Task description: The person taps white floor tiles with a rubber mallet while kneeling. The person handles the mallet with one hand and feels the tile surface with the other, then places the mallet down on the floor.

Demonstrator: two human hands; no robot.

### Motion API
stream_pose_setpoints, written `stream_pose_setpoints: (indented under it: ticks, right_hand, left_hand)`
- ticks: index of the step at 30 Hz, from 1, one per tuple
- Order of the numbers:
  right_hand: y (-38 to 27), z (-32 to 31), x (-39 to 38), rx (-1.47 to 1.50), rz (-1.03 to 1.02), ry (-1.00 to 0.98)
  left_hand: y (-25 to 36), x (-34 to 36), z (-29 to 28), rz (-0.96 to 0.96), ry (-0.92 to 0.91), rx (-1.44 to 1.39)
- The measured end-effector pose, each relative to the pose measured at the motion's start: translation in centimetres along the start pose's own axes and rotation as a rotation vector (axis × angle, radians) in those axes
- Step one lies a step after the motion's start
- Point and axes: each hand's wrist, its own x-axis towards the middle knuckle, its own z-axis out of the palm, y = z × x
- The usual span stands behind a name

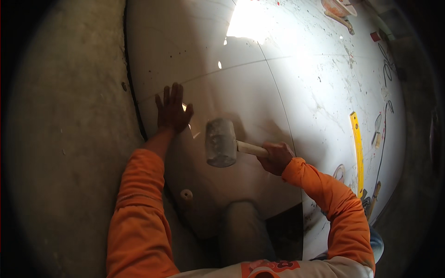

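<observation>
My right hand [277,158] is closed round the pale wooden handle of a rubber mallet [221,142]. The mallet's worn grey head points left, over a large glossy white floor tile [250,106]; whether it touches the surface I cannot tell. My left hand [174,109] lies flat with its fingers stretched out on the same tile, close to its left edge by the wall. Thin joint lines part this tile from those beyond it and to its right. A small round pale object with a dark centre hole [186,194] is near the left edge, below my left hand.
A rough grey wall [79,116] runs along the left. On the right lie a yellow spirit level [357,153], a trowel [377,129] and dark cable [387,69]. A reddish bowl [337,8] stands at the far right. Beside my knee [243,227] is a dark untiled gap [286,231].
</observation>
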Motion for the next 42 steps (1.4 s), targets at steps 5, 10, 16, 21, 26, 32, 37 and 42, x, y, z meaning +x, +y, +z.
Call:
stream_pose_setpoints:
  ticks: [5,10,16,21,26,32,37,42]
  right_hand:
    - [-2.1,-1.3,-0.1,0.074,-0.388,0.134]
    - [-1.8,-0.7,-0.2,0.162,-0.008,0.145]
    - [-0.3,2.7,-2.4,0.088,0.052,0.347]
    - [-1.0,4.9,-3.9,0.075,0.062,-0.009]
    - [-1.9,4.9,-3.3,0.212,0.057,0.184]
    - [-3.8,2.9,-1.4,0.19,0.099,0.131]
    - [-3.9,3.8,-2.3,-0.019,0.178,0.014]
    - [-3.9,3.5,-2.5,0.228,0.114,0.208]
  left_hand:
    - [0.2,-0.1,-0.1,0.019,0.08,0.047]
    - [0.3,-0.1,-0.6,-0.006,-0.023,0.057]
    - [0.2,0.1,-0.3,0.012,0.031,0.048]
    - [0.2,0.1,-0.2,-0.001,0.026,0.084]
    - [0.1,0.5,-0.4,-0.017,-0.046,0.048]
    - [0.5,-0.2,-0.2,0.006,0.105,0.091]
    - [0.2,0.1,-0.3,-0.017,0.012,0.066]
    - [0.3,0.4,-0.4,0.024,0.047,0.091]
